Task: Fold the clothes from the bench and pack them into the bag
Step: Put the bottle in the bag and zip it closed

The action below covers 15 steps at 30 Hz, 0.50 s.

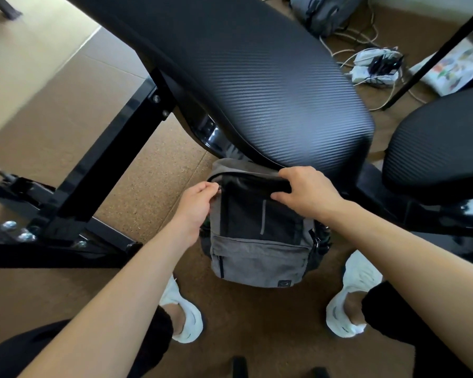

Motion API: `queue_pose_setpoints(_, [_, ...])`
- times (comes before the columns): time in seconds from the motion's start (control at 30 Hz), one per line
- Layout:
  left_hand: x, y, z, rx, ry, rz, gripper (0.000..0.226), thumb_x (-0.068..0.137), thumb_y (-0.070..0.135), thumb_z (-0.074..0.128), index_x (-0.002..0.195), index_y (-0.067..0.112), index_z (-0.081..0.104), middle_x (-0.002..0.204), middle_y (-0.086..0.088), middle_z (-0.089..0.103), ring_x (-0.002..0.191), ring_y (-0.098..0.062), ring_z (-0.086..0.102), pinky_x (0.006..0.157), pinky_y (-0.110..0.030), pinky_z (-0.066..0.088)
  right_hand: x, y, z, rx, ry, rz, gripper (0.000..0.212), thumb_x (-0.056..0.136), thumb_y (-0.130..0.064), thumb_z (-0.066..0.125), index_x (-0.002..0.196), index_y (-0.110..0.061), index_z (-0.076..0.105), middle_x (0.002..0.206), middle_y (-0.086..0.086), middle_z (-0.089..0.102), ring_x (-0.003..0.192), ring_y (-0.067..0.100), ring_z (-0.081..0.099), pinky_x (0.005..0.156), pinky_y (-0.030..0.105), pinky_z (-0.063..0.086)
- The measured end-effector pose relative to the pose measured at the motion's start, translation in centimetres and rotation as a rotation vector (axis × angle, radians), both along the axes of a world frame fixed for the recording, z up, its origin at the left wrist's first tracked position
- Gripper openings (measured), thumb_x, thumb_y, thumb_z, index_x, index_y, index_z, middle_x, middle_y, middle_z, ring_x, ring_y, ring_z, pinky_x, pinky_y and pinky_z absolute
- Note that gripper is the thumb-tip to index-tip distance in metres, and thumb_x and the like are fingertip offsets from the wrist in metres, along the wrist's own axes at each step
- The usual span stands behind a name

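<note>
Black padded tabletop (257, 77) fills upper centre of frame. Grey-black bag (257, 257) stands on floor (148, 186) at lower centre, its top just under the tabletop edge. Right hand (309, 193) grips bag's top edge. Left hand (198, 205) pinches bag's upper-left corner.

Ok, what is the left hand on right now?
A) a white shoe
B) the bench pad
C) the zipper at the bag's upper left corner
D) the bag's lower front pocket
C: the left hand pinches the zipper at the upper left corner of the bag, while the right hand grips the bag's top edge.
</note>
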State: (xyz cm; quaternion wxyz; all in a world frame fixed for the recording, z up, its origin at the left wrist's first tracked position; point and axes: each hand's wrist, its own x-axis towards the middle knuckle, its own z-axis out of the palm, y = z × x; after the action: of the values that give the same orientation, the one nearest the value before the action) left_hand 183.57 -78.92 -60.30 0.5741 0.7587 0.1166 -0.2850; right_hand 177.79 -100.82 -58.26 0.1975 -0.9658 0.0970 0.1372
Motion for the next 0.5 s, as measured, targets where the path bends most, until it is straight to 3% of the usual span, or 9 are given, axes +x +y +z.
queue_pose_setpoints(0.13, [-1.3, -0.3, 0.5, 0.016, 0.031, 0.056, 0.031, 0.105, 0.019, 0.05, 0.079, 0.019, 0.067, 0.073, 0.007, 0.071, 0.074, -0.011, 0.064, 0.067, -0.028, 0.045, -1.6, -0.3, -0.2, 0.005, -0.049, 0.053, 0.017, 0.087, -0.031, 0.072, 0.099, -0.023, 0.062, 0.101, -0.002, 0.066, 0.099, 0.031, 0.062, 0.079, 0.044, 0.053])
queue_pose_setpoints(0.23, [-2.8, -0.1, 0.9, 0.03, 0.05, 0.078, 0.029, 0.101, 0.02, 0.048, 0.074, 0.018, 0.059, 0.07, 0.002, 0.063, 0.072, -0.016, 0.059, 0.073, -0.032, 0.045, -2.7, -0.6, 0.4, 0.055, -0.176, 0.053, 0.023, 0.085, -0.02, 0.072, 0.083, -0.021, 0.049, 0.085, -0.008, 0.054, 0.084, 0.028, 0.056, 0.068, 0.041, 0.046])
queue_pose_setpoints(0.33, [-4.2, -0.1, 1.7, 0.013, 0.036, 0.08, 0.026, 0.098, 0.019, 0.048, 0.073, 0.018, 0.055, 0.067, 0.002, 0.059, 0.07, -0.016, 0.056, 0.075, -0.035, 0.044, -3.4, -1.4, 1.6, 0.112, -0.239, 0.012, 0.03, 0.083, -0.018, 0.076, 0.077, -0.023, 0.046, 0.07, -0.009, 0.049, 0.074, 0.024, 0.048, 0.063, 0.036, 0.037])
queue_pose_setpoints(0.5, [-5.3, -0.9, 3.2, 0.016, -0.056, 0.034, 0.026, 0.1, 0.022, 0.048, 0.077, 0.018, 0.06, 0.073, 0.0, 0.061, 0.073, -0.016, 0.057, 0.072, -0.034, 0.044, -3.9, -3.1, 3.6, 0.203, -0.363, -0.067, 0.03, 0.077, -0.015, 0.082, 0.073, -0.02, 0.052, 0.062, -0.011, 0.047, 0.071, 0.024, 0.052, 0.063, 0.037, 0.042])
